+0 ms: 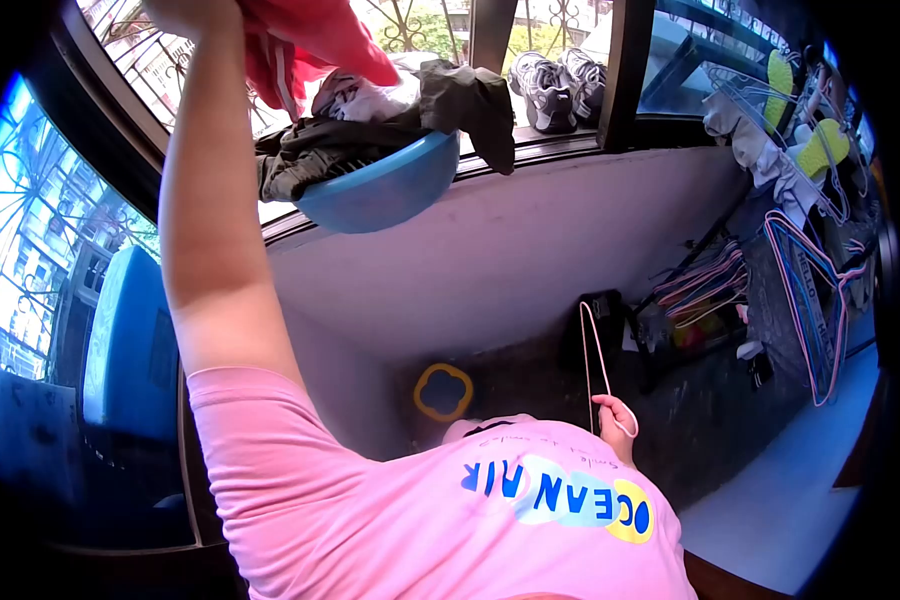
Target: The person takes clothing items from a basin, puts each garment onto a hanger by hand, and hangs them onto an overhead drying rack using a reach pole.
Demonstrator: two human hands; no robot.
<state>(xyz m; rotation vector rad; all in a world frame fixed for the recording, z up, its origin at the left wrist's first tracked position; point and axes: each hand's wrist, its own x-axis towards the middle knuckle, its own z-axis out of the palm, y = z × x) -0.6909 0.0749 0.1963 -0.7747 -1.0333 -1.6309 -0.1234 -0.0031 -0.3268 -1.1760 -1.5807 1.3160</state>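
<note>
Hanger [600,350]: slim, pale pink, right side; long axis near-to-far, narrow end pointing far.
Right hand [615,418]: fingers pinching hanger.
Red garment [315,42]: bunched, far left, above blue basin [385,192].
Left hand [198,14]: fingers cropped, cannot tell.

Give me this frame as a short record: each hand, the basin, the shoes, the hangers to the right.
left hand: raised, cut by the top edge, at a red garment; grip out of view
right hand: closed on a thin pale hanger
basin: blue, at the window, heaped with dark and white clothes
shoes: right of the basin
other hangers: bunched, several colours
</note>
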